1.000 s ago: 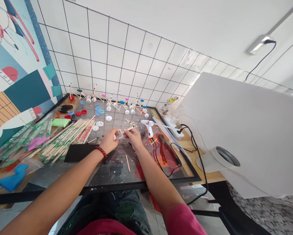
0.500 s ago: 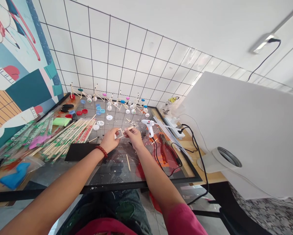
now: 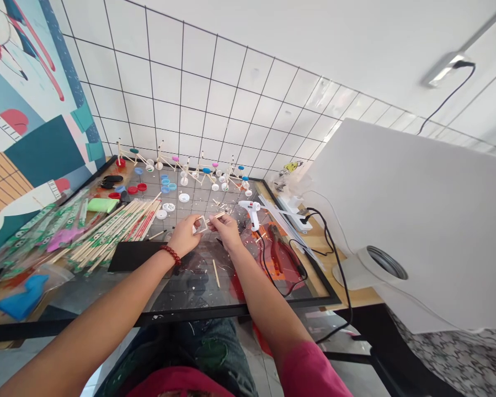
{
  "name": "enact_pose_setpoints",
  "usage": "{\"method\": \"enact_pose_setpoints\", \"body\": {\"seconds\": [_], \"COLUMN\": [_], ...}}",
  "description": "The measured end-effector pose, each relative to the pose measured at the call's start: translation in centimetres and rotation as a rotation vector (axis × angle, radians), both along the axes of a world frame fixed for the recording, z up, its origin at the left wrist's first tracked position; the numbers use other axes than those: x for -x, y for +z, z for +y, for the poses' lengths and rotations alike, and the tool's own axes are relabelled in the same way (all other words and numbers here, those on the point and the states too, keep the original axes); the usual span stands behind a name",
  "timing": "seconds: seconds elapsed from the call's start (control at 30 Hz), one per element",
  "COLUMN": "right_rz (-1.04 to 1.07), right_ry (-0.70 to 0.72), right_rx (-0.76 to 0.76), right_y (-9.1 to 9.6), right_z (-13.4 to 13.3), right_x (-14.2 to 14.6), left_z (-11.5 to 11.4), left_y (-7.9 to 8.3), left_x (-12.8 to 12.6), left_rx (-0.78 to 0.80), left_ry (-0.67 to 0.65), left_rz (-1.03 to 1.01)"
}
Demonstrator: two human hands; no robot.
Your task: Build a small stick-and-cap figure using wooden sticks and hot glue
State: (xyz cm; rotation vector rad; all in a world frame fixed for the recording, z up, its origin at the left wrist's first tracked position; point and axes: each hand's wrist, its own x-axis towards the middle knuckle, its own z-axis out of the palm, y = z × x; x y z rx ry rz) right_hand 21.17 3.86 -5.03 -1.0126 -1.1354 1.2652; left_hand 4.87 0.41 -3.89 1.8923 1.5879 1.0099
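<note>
Over the middle of the table, my left hand [image 3: 184, 237] pinches a small frame of short wooden sticks [image 3: 203, 225]. My right hand [image 3: 226, 231] is closed on a wooden stick [image 3: 219, 215] whose near end meets the frame's right side; whether they are joined is too small to tell. A loose wooden stick [image 3: 216, 273] lies on the table below the hands. Just right of my right hand, a white hot glue gun [image 3: 251, 214] stands on the table with its cord trailing toward me.
Wrapped chopsticks [image 3: 119, 231] lie in a pile at left, beside a black sheet [image 3: 134, 256]. Small stick models with bottle-cap wheels [image 3: 206, 172] line the back edge. Red-handled pliers [image 3: 281, 251] and a power strip [image 3: 299, 220] are at right. Blue bottle caps [image 3: 168, 184] sit behind.
The view has shifted very slightly. Both hands keep their hold on the stick frame and the stick, with almost no movement.
</note>
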Motion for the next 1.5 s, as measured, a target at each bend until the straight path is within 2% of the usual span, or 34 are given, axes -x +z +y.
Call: {"method": "enact_pose_setpoints", "body": {"seconds": [0.53,0.83,1.2,1.5], "right_rz": [-0.077,-0.053,-0.006,0.011], "right_ry": [-0.038,-0.024,-0.04,-0.022], "right_rx": [-0.04,-0.056,-0.015,0.004], "right_y": [0.5,0.8,1.4,0.9], "right_z": [-0.3,-0.5,-0.8,-0.5], "right_x": [0.0,0.0,0.0,0.4], "left_z": [-0.1,-0.4,-0.3,-0.3], "left_y": [0.3,0.6,0.4,0.2], "left_x": [0.0,-0.1,-0.1,0.0], "left_rx": [-0.035,-0.022,-0.034,-0.049], "left_ry": [0.014,0.01,0.01,0.007], "left_rz": [0.03,0.017,0.045,0.08]}}
